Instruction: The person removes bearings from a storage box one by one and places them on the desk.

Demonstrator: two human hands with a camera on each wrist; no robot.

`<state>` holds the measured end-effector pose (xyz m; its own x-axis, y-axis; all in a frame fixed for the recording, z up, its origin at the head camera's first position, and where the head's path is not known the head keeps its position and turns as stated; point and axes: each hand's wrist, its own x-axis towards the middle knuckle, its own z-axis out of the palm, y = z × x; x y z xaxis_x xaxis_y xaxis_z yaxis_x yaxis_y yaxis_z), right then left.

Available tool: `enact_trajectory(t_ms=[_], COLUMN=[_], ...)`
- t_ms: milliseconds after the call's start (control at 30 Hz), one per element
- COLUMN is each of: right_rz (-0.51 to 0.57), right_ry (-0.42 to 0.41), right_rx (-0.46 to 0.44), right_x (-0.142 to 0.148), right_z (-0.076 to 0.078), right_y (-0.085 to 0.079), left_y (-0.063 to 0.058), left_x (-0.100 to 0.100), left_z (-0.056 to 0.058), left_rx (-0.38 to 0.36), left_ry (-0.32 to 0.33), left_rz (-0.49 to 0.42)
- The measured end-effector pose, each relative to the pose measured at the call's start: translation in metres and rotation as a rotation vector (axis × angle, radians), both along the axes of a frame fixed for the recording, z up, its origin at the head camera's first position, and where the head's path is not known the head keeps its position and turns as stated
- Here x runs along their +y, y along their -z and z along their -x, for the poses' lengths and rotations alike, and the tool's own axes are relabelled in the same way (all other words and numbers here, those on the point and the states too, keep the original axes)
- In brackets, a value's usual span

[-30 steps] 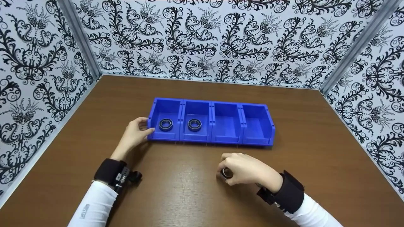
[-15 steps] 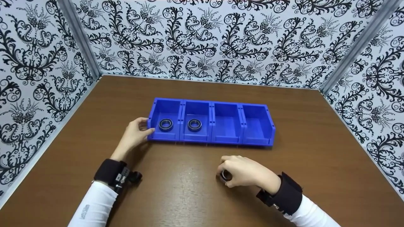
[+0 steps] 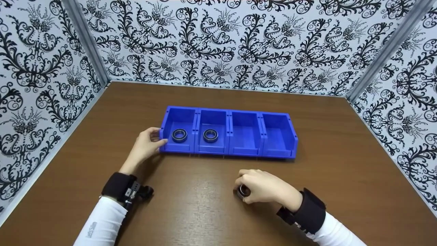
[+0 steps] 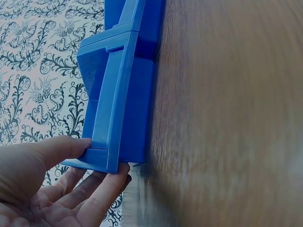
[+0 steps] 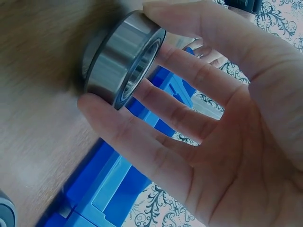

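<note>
My right hand point(image 3: 268, 186) pinches a ball bearing point(image 5: 124, 59) by its outer ring, thumb on one side and forefinger on the other. In the right wrist view the bearing stands tilted close over the wooden table. My left hand point(image 3: 145, 147) grips the front left corner of a row of blue bins point(image 3: 244, 151); the left wrist view shows the thumb inside the front lip point(image 4: 102, 156) and fingers beneath it. One bearing point(image 3: 179, 130) lies flat in the leftmost bin, another bearing point(image 3: 210, 131) in the bin beside it. The two right-hand bins hold nothing.
The brown wooden table point(image 3: 191, 212) is bounded by patterned panels point(image 3: 218, 41) at the back and sides, with grey metal posts point(image 3: 87, 44) in the corners. Part of a round dark-and-metal thing point(image 5: 5, 215) shows at the right wrist view's lower left.
My right hand has shifted slightly down and left with the bearing, turning it a little. The left hand and the bins have stayed in place.
</note>
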<state>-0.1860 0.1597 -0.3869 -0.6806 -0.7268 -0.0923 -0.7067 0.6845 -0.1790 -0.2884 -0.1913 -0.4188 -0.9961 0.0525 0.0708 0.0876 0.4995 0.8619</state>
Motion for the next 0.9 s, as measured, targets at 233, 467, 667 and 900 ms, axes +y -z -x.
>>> enact_trajectory(t_ms=[233, 467, 667, 900], right_rz=[-0.007, -0.015, -0.018, -0.011], right_ry=[-0.015, -0.017, -0.012, -0.004], right_rx=[0.018, 0.019, 0.031, 0.035], right_x=[-0.0002, 0.0002, 0.0005, 0.0008], right_z=[-0.0007, -0.0003, -0.0006, -0.0011], right_y=[-0.0002, 0.0006, 0.0022, 0.0042], left_y=[0.0034, 0.0034, 0.0013, -0.0002], left_x=[-0.0013, -0.0016, -0.0001, 0.0001], left_z=[0.0022, 0.0025, 0.0002, -0.0004], left_rx=[-0.004, -0.005, -0.003, -0.01], left_ry=[0.001, 0.003, -0.002, -0.009], left_rz=[-0.005, -0.003, 0.0, 0.01])
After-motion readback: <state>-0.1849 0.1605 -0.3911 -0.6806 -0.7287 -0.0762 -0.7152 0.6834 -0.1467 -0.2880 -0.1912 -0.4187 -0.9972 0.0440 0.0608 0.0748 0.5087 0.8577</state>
